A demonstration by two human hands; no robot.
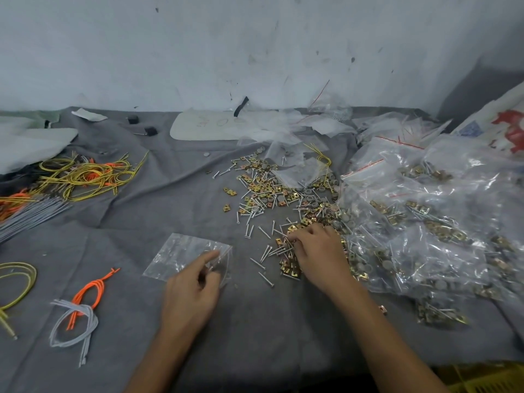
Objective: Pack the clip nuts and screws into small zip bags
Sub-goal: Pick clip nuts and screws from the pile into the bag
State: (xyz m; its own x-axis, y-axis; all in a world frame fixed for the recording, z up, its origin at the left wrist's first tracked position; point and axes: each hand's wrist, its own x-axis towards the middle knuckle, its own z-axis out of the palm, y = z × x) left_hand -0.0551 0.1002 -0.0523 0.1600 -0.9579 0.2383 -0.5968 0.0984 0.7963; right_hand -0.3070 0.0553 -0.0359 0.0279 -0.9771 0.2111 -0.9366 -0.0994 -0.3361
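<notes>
The right hand point(317, 251) is curling its fingers into nuts point(287, 266) and screws point(265, 252) at the 6 o'clock edge of the pile point(272, 194); any catch is hidden. The bag point(181, 253) is lying flat at its 9 o'clock, under the outstretched forefinger of the left hand point(192, 290); a pinch cannot be told.

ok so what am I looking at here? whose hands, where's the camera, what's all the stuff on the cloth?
There is no robot, just a person working bare-handed. The single picture comes from a camera worn on their head, looking forward and down.

The left hand touches a clear small zip bag with its index finger. The bag looks empty, and blur hides whether the other fingers pinch it. The right hand has its fingers down in the loose pile of screws and clip nuts. Whether it has picked any up is hidden.

Filled bags lie to the right, and yellow, orange and grey cords to the left. Everything sits on a grey cloth.
</notes>
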